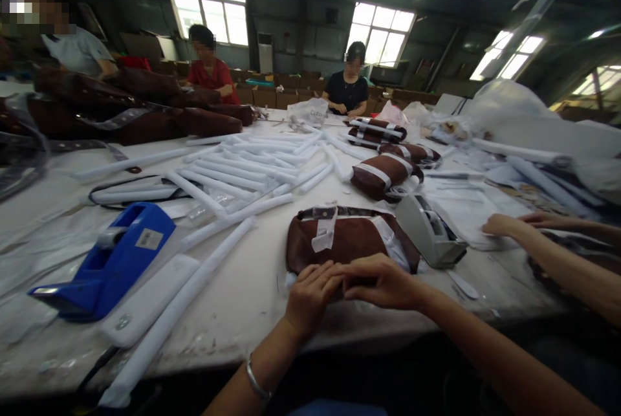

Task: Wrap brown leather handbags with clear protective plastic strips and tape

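Note:
A brown leather bag (339, 238) lies on the white table in front of me, with a dark strap along its top and pieces of white wrap over it. My left hand (313, 293), below a silver bracelet, is closed on the bag's near edge. Beside it, touching it, my right hand (383, 279) has its fingers bent over the same edge. The fingertips of both hands are partly hidden. A grey tape dispenser (429, 231) stands against the right end of the bag.
At left stand a blue tape dispenser (116, 261) and a white power strip (150, 299). Many white paper rolls (233, 176) cover the middle. Wrapped brown bags (383, 173) lie beyond. A co-worker's hands (504, 225) are at right; several people sit across the table.

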`<state>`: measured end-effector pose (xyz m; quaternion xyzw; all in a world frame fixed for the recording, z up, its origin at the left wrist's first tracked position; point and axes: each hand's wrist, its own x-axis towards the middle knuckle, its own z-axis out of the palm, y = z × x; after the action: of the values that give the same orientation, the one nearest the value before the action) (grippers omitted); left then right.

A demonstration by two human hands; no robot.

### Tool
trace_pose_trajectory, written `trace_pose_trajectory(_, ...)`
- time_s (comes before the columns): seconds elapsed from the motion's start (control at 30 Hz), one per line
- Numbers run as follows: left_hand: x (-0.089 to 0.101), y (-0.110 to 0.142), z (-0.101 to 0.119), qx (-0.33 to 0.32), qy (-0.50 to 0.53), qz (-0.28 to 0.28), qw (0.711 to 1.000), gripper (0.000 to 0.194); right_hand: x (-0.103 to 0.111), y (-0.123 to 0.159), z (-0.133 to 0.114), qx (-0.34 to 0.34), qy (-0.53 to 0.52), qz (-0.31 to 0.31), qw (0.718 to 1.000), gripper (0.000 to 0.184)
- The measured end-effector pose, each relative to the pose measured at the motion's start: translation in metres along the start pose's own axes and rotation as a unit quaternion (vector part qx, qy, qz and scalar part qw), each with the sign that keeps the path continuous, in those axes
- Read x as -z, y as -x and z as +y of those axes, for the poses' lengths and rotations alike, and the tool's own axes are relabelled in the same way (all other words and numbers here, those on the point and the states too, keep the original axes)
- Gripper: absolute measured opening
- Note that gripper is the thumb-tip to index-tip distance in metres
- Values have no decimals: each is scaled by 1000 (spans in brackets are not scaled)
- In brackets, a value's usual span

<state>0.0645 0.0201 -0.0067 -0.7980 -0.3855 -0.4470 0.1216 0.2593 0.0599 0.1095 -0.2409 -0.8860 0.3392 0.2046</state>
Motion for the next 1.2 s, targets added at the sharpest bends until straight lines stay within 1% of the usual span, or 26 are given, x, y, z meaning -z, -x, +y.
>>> trace_pose_trajectory(0.03, 1, 0, 0, 2, 5, -7, 1000, 30, -4, 16, -1, -11, 18, 26, 999, 28)
trace_pose_trajectory(0.1, 1, 0, -1, 0, 9, -24, 1000, 35, -15, 48, 5, -50, 69, 108, 991, 18)
trace_pose_trajectory(0.13, 2, 0, -1, 0, 5, -27, 1000, 37, -21, 62, 11, -70, 101, 141, 982, 16)
trace_pose_trajectory(0.17, 2, -1, -1, 0, -1, -27, 1000, 39, -28, 75, 18, -88, 134, 160, 974, 17)
trace_pose_trajectory(0.23, 2, -1, -2, 1, -16, -24, 1000, 38, -44, 95, 35, -113, 197, 168, 959, 27)
trace_pose_trajectory(0.3, 2, -2, -3, 1, -23, -22, 1000, 33, -59, 104, 49, -127, 249, 169, 945, 33)
trace_pose_trajectory(0.37, 2, -4, -4, -4, -21, -27, 999, 27, -71, 102, 59, -139, 288, 176, 931, 28)
trace_pose_trajectory(0.43, 3, -7, -4, -6, -24, -31, 999, 25, -79, 94, 62, -151, 322, 180, 917, 19)
trace_pose_trajectory(0.5, 4, -10, -5, -8, -30, -30, 999, 25, -84, 84, 58, -151, 353, 180, 906, 14)
trace_pose_trajectory(0.57, 6, -14, -4, -7, -33, -29, 999, 28, -90, 74, 51, -130, 369, 181, 902, 13)
trace_pose_trajectory(0.67, 8, -19, -3, -1, -24, -36, 999, 37, -104, 60, 37, -76, 356, 199, 910, 14)
trace_pose_trajectory(0.8, 8, -20, -2, 6, -5, -40, 999, 44, -132, 44, 19, -22, 325, 217, 920, 19)
trace_pose_trajectory(0.9, 8, -20, -2, 7, -1, -41, 999, 45, -154, 40, 7, 13, 301, 208, 931, 20)
trace_pose_trajectory(0.97, 7, -19, -2, 4, -1, -38, 999, 45, -162, 42, -1, 53, 268, 186, 944, 19)
trace_pose_trajectory(1.03, 7, -17, -2, 3, -1, -35, 999, 45, -157, 47, -9, 107, 204, 145, 962, 15)
trace_pose_trajectory(1.1, 6, -12, -1, 3, 0, -37, 999, 43, -137, 50, -12, 131, 144, 126, 973, 15)
trace_pose_trajectory(1.13, 5, -10, -1, 3, 2, -38, 999, 41, -121, 50, -12, 120, 132, 142, 974, 17)
trace_pose_trajectory(1.17, 5, -7, -1, 2, 3, -38, 999, 40, -102, 48, -9, 88, 136, 176, 971, 19)
trace_pose_trajectory(1.2, 4, -5, -1, -1, 3, -37, 999, 38, -82, 45, -5, 42, 151, 225, 962, 18)
